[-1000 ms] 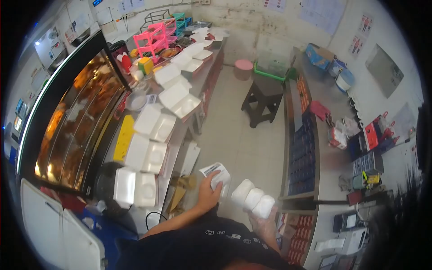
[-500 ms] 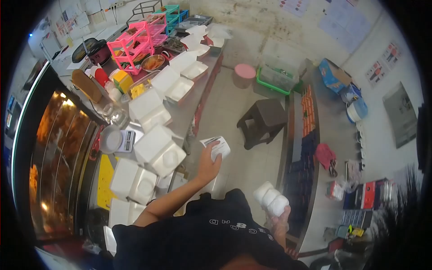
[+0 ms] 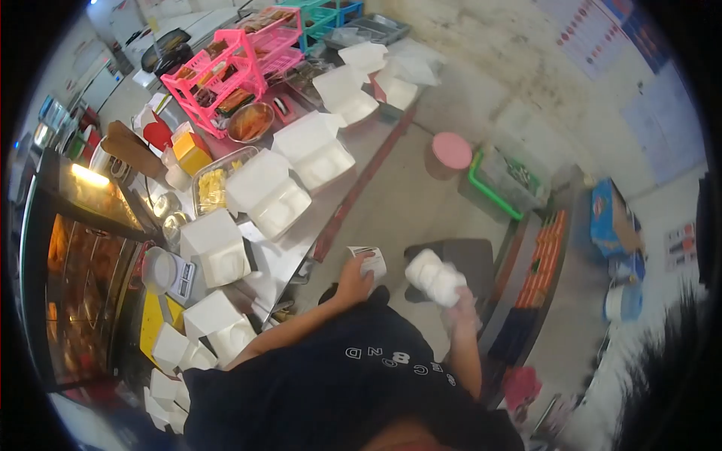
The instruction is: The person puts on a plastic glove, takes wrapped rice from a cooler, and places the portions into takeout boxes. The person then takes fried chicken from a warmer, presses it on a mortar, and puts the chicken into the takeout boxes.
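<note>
My left hand (image 3: pixel 353 284) is closed on a small white printed paper slip (image 3: pixel 371 260), held out in front of my body. In my right hand (image 3: pixel 463 310), which wears a clear plastic glove, several white rounded packs (image 3: pixel 435 277) sit side by side in a row; what is in them I cannot make out. Open white takeout boxes (image 3: pixel 201 234) line the counter to my left, and some hold a similar white round pack (image 3: pixel 281 213). Neither hand touches the boxes.
Pink basket racks (image 3: pixel 226 75), a bowl of orange food (image 3: pixel 250 122) and a kitchen scale (image 3: pixel 183 278) stand on the left counter, near a lit glass display cabinet (image 3: pixel 83 278). Ahead on the floor are a dark stool (image 3: pixel 470 259), a pink-lidded bin (image 3: pixel 451 152) and a green-rimmed crate (image 3: pixel 492 189).
My view has turned and moved forward along the counter. My right hand has come up and inward with the white packs, closer to my left hand, which still holds the slip.
</note>
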Action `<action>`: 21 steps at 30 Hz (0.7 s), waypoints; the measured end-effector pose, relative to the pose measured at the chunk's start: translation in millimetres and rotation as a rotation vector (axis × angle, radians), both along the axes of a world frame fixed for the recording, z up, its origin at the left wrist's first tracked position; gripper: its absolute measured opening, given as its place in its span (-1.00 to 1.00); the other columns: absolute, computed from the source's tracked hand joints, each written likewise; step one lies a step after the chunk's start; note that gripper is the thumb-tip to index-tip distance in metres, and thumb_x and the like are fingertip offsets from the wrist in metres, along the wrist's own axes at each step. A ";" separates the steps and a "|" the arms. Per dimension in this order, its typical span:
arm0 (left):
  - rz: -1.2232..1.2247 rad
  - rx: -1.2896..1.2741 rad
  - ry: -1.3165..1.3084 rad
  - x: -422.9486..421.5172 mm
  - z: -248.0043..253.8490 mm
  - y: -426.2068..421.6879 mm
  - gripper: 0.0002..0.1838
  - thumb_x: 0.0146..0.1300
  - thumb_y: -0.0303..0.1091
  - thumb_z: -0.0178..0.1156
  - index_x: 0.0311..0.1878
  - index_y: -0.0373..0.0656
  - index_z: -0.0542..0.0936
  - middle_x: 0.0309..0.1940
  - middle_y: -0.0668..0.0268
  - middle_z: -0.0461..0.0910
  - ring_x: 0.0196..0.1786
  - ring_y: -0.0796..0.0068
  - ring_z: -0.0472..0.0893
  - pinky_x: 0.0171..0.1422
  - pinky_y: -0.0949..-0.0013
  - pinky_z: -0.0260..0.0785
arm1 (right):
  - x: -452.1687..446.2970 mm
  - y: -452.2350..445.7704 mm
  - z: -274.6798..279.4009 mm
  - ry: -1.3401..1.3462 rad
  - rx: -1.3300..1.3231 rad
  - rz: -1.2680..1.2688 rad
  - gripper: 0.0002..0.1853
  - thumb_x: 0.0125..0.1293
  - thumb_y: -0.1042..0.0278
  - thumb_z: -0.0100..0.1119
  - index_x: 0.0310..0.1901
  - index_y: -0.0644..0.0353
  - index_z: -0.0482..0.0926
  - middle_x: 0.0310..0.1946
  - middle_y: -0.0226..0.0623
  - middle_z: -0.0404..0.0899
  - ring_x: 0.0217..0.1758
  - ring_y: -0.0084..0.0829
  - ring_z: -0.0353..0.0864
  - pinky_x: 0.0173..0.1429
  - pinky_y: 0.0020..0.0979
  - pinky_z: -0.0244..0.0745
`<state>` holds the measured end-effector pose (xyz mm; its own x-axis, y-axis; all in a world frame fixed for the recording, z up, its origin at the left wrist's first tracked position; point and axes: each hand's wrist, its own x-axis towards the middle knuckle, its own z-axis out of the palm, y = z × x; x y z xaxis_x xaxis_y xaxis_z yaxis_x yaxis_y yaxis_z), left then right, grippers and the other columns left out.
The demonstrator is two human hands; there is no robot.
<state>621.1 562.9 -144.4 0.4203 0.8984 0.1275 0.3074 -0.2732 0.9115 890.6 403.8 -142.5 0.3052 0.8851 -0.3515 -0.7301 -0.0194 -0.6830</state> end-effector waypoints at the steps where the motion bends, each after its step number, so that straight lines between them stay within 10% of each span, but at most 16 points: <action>1: -0.005 0.010 -0.010 11.3 9.1 9.6 -0.53 0.15 -0.55 0.17 0.18 -0.22 0.47 0.06 -0.08 0.55 0.19 -0.12 0.51 0.30 0.08 0.32 | 24.0 50.0 0.3 0.061 -0.054 0.014 -0.25 0.08 0.37 0.14 0.38 0.35 0.27 0.33 -0.03 0.38 0.39 -0.08 0.41 0.49 -0.01 0.32; 11: 0.498 -0.083 0.030 54.7 3.3 169.4 -0.58 0.19 -0.53 0.17 0.16 -0.25 0.49 0.03 -0.10 0.58 0.17 -0.13 0.52 0.30 0.11 0.33 | 80.2 532.1 89.6 -0.286 -0.166 0.828 -0.28 0.14 0.29 0.28 0.36 0.23 0.32 0.22 -0.24 0.49 0.23 -0.33 0.54 0.36 -0.32 0.44; 21: 0.994 -0.219 -0.102 82.2 3.9 241.5 -0.61 0.21 -0.60 0.14 0.15 -0.35 0.49 0.05 0.00 0.58 0.17 0.15 0.56 0.29 0.23 0.35 | 50.2 731.7 11.2 -0.381 -0.155 1.356 -0.43 0.08 0.24 0.36 0.15 0.18 0.47 0.14 -0.22 0.53 0.14 -0.31 0.60 0.19 -0.23 0.56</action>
<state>703.4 804.4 -140.5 -0.5318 0.8424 -0.0875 0.2224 0.2386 0.9453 940.8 1135.5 -131.3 -0.6408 0.5246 -0.5606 0.1410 -0.6374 -0.7575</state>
